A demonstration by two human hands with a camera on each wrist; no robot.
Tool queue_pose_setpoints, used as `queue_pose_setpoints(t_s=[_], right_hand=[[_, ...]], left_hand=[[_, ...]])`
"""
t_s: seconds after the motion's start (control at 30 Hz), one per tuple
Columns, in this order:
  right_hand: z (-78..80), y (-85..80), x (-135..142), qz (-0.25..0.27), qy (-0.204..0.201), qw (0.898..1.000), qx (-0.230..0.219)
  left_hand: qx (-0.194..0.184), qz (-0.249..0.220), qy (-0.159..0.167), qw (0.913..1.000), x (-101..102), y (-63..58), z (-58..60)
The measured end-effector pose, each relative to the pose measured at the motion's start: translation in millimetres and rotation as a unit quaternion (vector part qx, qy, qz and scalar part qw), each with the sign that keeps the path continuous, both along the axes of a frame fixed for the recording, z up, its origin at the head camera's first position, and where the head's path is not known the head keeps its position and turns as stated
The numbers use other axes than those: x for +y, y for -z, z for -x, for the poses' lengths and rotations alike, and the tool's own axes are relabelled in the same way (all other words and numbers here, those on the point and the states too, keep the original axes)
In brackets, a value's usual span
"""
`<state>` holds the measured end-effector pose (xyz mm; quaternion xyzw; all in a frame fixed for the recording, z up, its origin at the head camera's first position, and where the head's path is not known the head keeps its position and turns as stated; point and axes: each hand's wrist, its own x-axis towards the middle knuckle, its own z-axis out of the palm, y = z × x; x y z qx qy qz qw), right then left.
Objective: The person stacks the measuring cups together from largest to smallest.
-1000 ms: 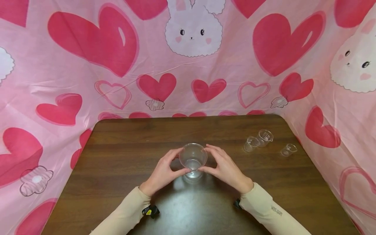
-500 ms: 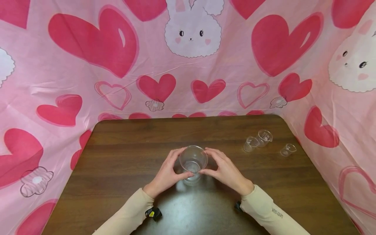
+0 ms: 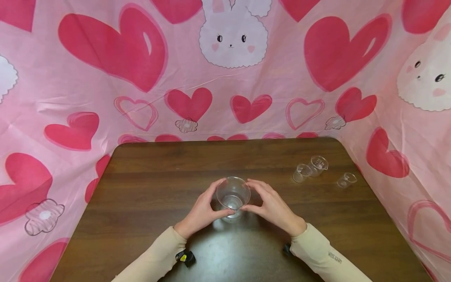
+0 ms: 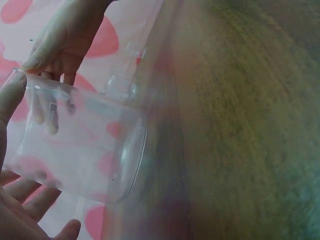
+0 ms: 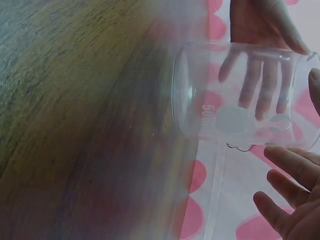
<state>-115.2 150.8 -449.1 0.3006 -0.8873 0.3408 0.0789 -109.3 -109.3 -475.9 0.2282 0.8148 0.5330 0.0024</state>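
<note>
A large clear glass beaker (image 3: pixel 233 192) stands upright at the middle of the table, between both hands. My left hand (image 3: pixel 201 210) grips it near the rim, thumb at the front and fingers round the left side. On the other side my right hand (image 3: pixel 275 207) holds it likewise, the two thumbs close together by the spout. White markings show on the beaker's wall (image 5: pixel 234 119) in the right wrist view. Nothing is visible inside it. Whether the base touches the table, I cannot tell.
Three smaller glass beakers stand at the table's right: a short one (image 3: pixel 300 174), a wider one (image 3: pixel 318 164) close behind it, and another (image 3: pixel 347 180) apart near the edge. Pink heart-patterned cloth (image 3: pixel 218 82) surrounds the brown wooden table (image 3: pixel 158 168).
Both hands and the beaker have shifted slightly toward the person. The left thumb has slid a little along the front of the beaker. The smaller beakers stay where they were.
</note>
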Motion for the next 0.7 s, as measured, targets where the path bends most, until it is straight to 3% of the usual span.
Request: queue_pose_setpoints(t_s=[0.7], right_hand=[[-1.7, 6.2, 4.3, -0.011, -0.009, 1.0, 0.003]], left_hand=[[-0.006, 0.002, 0.009, 0.9999, 2.4, 8.3, -2.2]])
